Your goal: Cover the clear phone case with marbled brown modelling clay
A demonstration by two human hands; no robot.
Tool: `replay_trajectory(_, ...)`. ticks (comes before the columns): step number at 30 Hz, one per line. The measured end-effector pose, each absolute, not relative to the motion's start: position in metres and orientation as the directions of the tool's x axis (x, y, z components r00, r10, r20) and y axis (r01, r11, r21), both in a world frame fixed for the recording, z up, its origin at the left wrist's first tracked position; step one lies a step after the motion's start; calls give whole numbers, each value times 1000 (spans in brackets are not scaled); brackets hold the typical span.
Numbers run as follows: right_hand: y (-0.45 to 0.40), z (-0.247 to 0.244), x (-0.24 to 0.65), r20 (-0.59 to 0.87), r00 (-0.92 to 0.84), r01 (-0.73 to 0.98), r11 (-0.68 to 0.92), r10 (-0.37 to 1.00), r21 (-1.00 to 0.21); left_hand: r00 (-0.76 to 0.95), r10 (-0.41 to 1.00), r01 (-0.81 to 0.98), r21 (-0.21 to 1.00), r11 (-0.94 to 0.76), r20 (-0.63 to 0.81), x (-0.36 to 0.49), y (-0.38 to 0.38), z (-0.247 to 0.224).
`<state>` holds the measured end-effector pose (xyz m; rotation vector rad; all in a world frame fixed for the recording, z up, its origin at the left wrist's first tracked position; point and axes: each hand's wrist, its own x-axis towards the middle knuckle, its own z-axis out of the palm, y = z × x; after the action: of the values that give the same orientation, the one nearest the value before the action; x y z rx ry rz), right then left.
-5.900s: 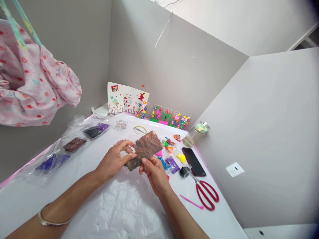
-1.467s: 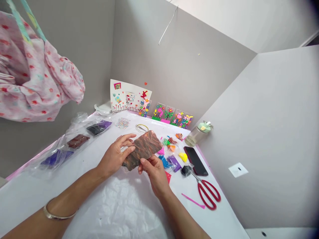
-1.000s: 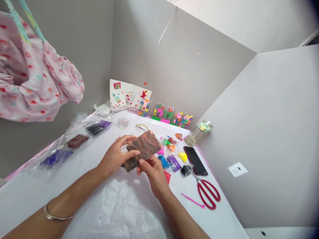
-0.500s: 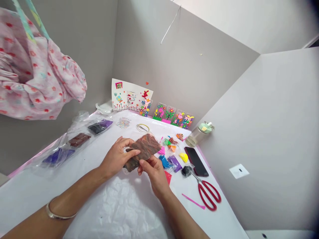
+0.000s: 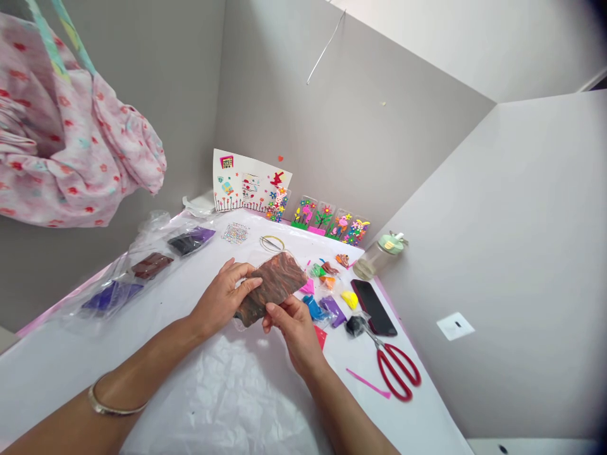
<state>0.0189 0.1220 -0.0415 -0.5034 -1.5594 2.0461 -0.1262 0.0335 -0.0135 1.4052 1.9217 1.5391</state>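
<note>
A flat rectangular piece with brown and dark marbling is held up over the white-covered table, tilted, with a clear edge showing around parts of it. My left hand grips its left side, the thumb lying on the marbled face and the fingers along the upper edge. At the lower right edge, my right hand pinches the piece between thumb and fingers. The fingertips behind the piece are hidden.
Clay lumps, including a yellow one, lie right of the hands, near red-handled scissors, a phone and a jar. Packets lie left. Decorated cases and beads are behind.
My left thumb has drawn back slightly to the left and up across the marbled face. My right hand has barely moved.
</note>
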Motion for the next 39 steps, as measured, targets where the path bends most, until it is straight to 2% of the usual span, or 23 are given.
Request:
replay_trajectory(6, 123, -40, 20, 10, -794, -172, -208, 608, -963, -406, 854, 569, 821, -42, 325, -130, 36, -18)
replay_trajectory(11, 122, -41, 20, 16, -802, -175, -209, 597, -962, -414, 851, 526, 848, -66, 323, -130, 35, -16)
replay_trajectory(14, 122, -40, 20, 20, -805, -178, -209, 594, -962, -447, 855, 419, 906, -60, 264, -130, 32, -13)
replay_trajectory(18, 121, -38, 20, 29, -799, -195, -214, 601, -957, -417, 906, 148, 989, -8, 70, -128, 29, -9)
replay_trajectory(21, 121, -39, 20, 20, -805, -180, -211, 593, -961, -437, 900, 92, 995, 28, 15, -126, 28, -7)
replay_trajectory(24, 121, -39, 20, 13, -809, -169, -211, 587, -963, -455, 890, 101, 994, 39, 11, -125, 28, -7)
replay_trajectory(27, 121, -38, 20, 11, -807, -179, -226, 591, -958, -398, 917, 41, 999, 23, -4, -127, 29, -7)
replay_trajectory(32, 122, -38, 20, -14, -805, -165, -246, 593, -955, -385, 913, 59, 991, -119, 133, -133, 29, -7)
replay_trajectory(39, 123, -41, 20, -18, -815, -163, -260, 579, -952, -393, 911, 112, 990, -88, 126, -141, 31, -12)
